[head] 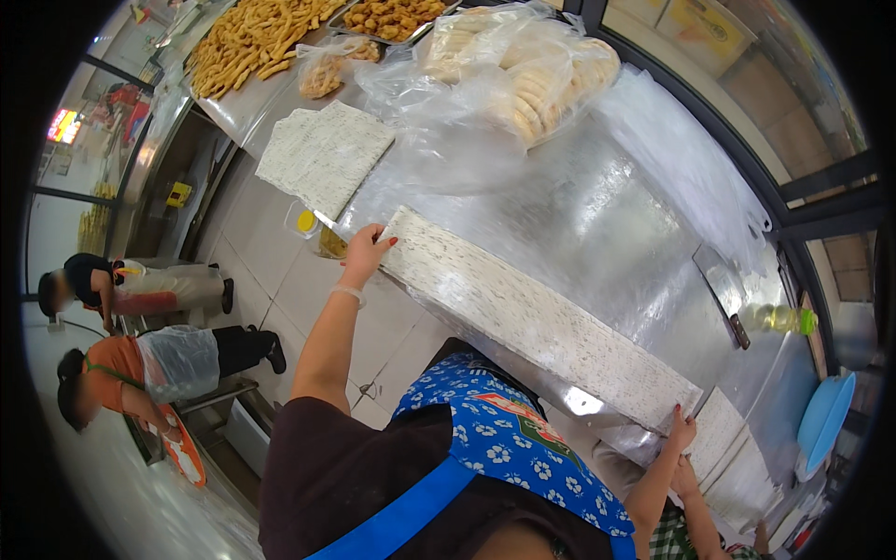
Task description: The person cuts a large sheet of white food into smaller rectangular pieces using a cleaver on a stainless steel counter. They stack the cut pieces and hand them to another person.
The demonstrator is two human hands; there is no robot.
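A long, flat strip of pale dough [539, 322], flecked with dark bits, lies along the near edge of a metal table [574, 217]. My left hand [365, 253] holds its left end, with the thumb near the corner. At the opposite end, my right hand [681, 428] pinches the right corner. Left of the strip, a separate wide sheet of the same speckled dough [325, 154] rests at the table's edge. More speckled dough sheets [735, 455] lie beyond my right hand, and another person's hand [684, 477] is beside them.
Bagged flatbreads [535, 105], fried dough sticks [262, 38] and a tray of fried pieces [392, 17] occupy the far side. A cleaver [724, 301], an oil bottle [777, 318] and a blue basin [826, 420] stand right. Two people [150, 371] work behind, left.
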